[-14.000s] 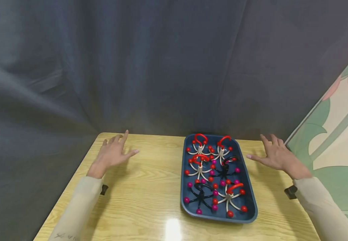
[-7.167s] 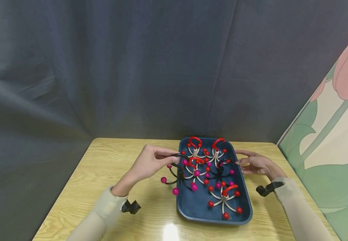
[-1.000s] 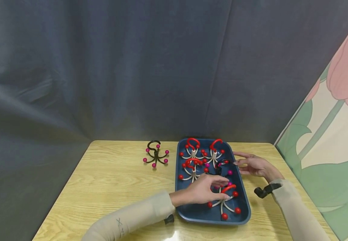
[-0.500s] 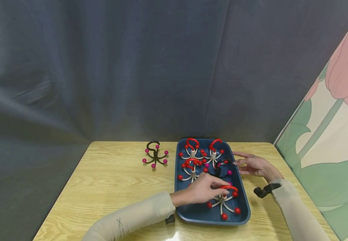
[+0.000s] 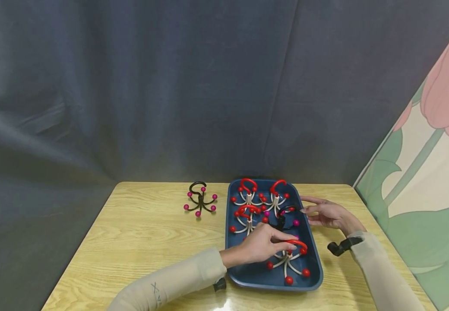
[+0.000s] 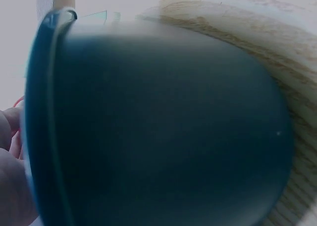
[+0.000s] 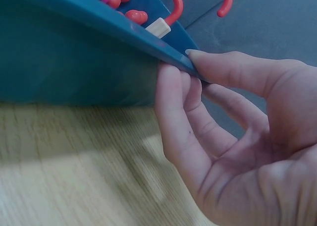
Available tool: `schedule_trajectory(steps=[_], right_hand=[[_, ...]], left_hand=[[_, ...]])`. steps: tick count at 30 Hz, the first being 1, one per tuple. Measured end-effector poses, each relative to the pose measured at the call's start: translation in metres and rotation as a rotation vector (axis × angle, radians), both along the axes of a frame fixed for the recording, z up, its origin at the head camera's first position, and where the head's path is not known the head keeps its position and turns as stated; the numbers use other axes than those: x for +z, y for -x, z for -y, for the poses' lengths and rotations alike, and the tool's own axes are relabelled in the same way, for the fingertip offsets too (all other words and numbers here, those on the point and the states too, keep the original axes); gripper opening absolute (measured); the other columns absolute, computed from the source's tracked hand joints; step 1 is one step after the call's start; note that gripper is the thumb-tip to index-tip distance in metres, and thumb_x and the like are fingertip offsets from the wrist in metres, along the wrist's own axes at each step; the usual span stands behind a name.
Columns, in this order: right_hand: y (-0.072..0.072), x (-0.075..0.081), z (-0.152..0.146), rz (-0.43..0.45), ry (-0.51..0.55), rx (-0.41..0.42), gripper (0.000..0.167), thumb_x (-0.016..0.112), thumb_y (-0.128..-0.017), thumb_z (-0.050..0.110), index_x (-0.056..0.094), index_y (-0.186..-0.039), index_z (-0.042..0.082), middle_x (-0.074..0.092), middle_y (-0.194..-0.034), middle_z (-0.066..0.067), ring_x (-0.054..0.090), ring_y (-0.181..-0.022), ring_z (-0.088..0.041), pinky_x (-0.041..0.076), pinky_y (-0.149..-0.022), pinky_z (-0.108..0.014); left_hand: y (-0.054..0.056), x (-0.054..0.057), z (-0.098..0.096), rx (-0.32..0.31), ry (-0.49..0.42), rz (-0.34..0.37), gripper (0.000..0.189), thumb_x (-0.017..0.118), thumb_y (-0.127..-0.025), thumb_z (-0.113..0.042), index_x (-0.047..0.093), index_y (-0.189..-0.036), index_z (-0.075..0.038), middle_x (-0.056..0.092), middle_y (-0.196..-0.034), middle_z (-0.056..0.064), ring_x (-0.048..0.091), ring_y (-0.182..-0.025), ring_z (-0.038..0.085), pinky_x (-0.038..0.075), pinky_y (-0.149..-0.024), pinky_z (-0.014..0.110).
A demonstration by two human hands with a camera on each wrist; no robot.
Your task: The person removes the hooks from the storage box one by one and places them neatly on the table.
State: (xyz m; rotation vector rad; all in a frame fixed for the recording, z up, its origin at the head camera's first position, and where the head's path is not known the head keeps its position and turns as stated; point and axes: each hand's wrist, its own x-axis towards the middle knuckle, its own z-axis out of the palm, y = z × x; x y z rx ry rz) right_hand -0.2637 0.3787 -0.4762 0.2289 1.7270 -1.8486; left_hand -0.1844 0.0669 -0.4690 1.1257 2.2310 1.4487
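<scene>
Clock positions are taken from the centre of the blue tray (image 5: 244, 274), 12 o'clock facing away from you. The tray lies on the table (image 5: 154, 233), its long side running about 12 to 6. It contains five branched hooks: a far-left white hook (image 5: 249, 196) at 11, a far-right white hook (image 5: 276, 200) at 12, a middle white hook (image 5: 249, 223) at 10, an inner black hook (image 5: 281, 221) at 1, close to centre, and the near white hook (image 5: 288, 258) at 5. White ones carry red balls; black ones carry magenta. An outer black hook (image 5: 200, 200) sits on the table at 10, clear of the tray.

Your left hand (image 5: 260, 244) pinches the near white hook by its red crook, between thumb and fingers. That hook's stem stands roughly upright, arms splayed, and the visible crook bows towards 3. Whether its balls bear on the tray floor, you cannot tell.

Your right hand (image 5: 327, 215) pinches the tray rim at 2, thumb above, other fingers against the outer side.
</scene>
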Motion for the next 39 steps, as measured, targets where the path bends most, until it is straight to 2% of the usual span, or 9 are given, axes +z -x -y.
schedule_trajectory(steps=[7, 11, 15, 19, 22, 30, 35, 36, 39], right_hand=[[0.0, -0.001, -0.002, -0.006, 0.011, 0.017, 0.059, 0.062, -0.105, 0.007, 0.046, -0.159, 0.026, 0.074, -0.111, -0.003, 0.075, -0.094, -0.017, 0.065, -0.086, -0.032], [0.0, -0.001, -0.002, -0.004, 0.014, 0.014, 0.059, 0.062, -0.105, 0.008, 0.046, -0.159, 0.026, 0.074, -0.111, -0.003, 0.075, -0.094, -0.017, 0.065, -0.086, -0.032], [-0.002, 0.0, -0.002, 0.002, 0.009, 0.004, 0.063, 0.062, -0.105, 0.008, 0.041, -0.162, 0.024, 0.075, -0.112, -0.003, 0.076, -0.096, -0.018, 0.065, -0.085, -0.031], [-0.002, 0.001, -0.001, -0.001, -0.004, 0.012, 0.066, 0.062, -0.105, 0.008, 0.036, -0.165, 0.021, 0.074, -0.113, -0.003, 0.076, -0.096, -0.018, 0.065, -0.086, -0.031], [-0.002, 0.001, 0.0, -0.006, -0.003, 0.014, 0.064, 0.063, -0.104, 0.007, 0.04, -0.162, 0.022, 0.074, -0.114, -0.003, 0.075, -0.097, -0.018, 0.065, -0.087, -0.032], [-0.001, 0.002, 0.001, -0.008, -0.013, 0.008, 0.062, 0.064, -0.104, 0.008, 0.044, -0.16, 0.023, 0.075, -0.112, -0.002, 0.075, -0.097, -0.018, 0.065, -0.086, -0.032], [-0.002, 0.002, 0.001, -0.006, -0.002, 0.006, 0.059, 0.065, -0.104, 0.007, 0.049, -0.158, 0.026, 0.075, -0.112, -0.003, 0.075, -0.096, -0.017, 0.065, -0.085, -0.031], [-0.002, 0.002, 0.001, -0.006, -0.002, 0.005, 0.059, 0.065, -0.103, 0.007, 0.049, -0.157, 0.026, 0.075, -0.111, -0.003, 0.075, -0.095, -0.017, 0.065, -0.085, -0.031], [-0.001, 0.001, 0.001, -0.004, -0.007, -0.006, 0.059, 0.065, -0.103, 0.007, 0.051, -0.156, 0.026, 0.075, -0.11, -0.002, 0.076, -0.094, -0.017, 0.065, -0.084, -0.031]], left_hand=[[0.0, 0.001, 0.001, -0.012, -0.016, 0.035, 0.031, 0.076, -0.097, -0.029, 0.079, -0.126, -0.018, 0.073, -0.067, 0.011, 0.028, -0.039, 0.001, 0.023, -0.042, 0.015], [0.0, 0.003, 0.001, -0.005, -0.03, 0.044, 0.03, 0.077, -0.097, -0.029, 0.08, -0.125, -0.019, 0.08, -0.075, 0.001, 0.033, -0.04, 0.0, 0.025, -0.043, 0.015], [0.0, 0.008, -0.001, -0.007, -0.04, 0.023, 0.031, 0.077, -0.097, -0.03, 0.079, -0.125, -0.018, 0.084, -0.095, -0.004, 0.04, -0.043, -0.003, 0.027, -0.044, 0.014], [0.001, 0.014, -0.001, 0.002, -0.03, -0.018, 0.029, 0.077, -0.097, -0.031, 0.08, -0.123, -0.019, 0.084, -0.095, -0.006, 0.041, -0.045, -0.006, 0.027, -0.045, 0.014], [0.002, 0.018, 0.002, 0.016, -0.022, -0.039, 0.028, 0.077, -0.097, -0.032, 0.081, -0.122, -0.021, 0.083, -0.091, -0.008, 0.039, -0.044, -0.004, 0.026, -0.044, 0.014], [0.005, 0.034, 0.013, -0.002, -0.064, 0.007, 0.029, 0.077, -0.097, -0.029, 0.081, -0.123, -0.016, 0.084, -0.098, -0.001, 0.047, -0.044, -0.001, 0.026, -0.043, 0.016], [0.007, 0.049, 0.024, 0.025, -0.079, 0.03, 0.027, 0.078, -0.096, -0.029, 0.081, -0.122, -0.018, 0.081, -0.08, -0.001, 0.034, -0.041, 0.004, 0.023, -0.043, 0.02], [0.008, 0.053, 0.026, 0.037, -0.076, 0.033, 0.028, 0.078, -0.096, -0.03, 0.081, -0.122, -0.02, 0.079, -0.077, -0.001, 0.033, -0.041, 0.005, 0.031, -0.049, 0.018], [0.01, 0.061, 0.034, 0.051, -0.095, 0.034, 0.027, 0.078, -0.096, -0.029, 0.081, -0.121, -0.019, 0.083, -0.089, -0.001, 0.043, -0.042, 0.006, 0.034, -0.051, 0.022]])
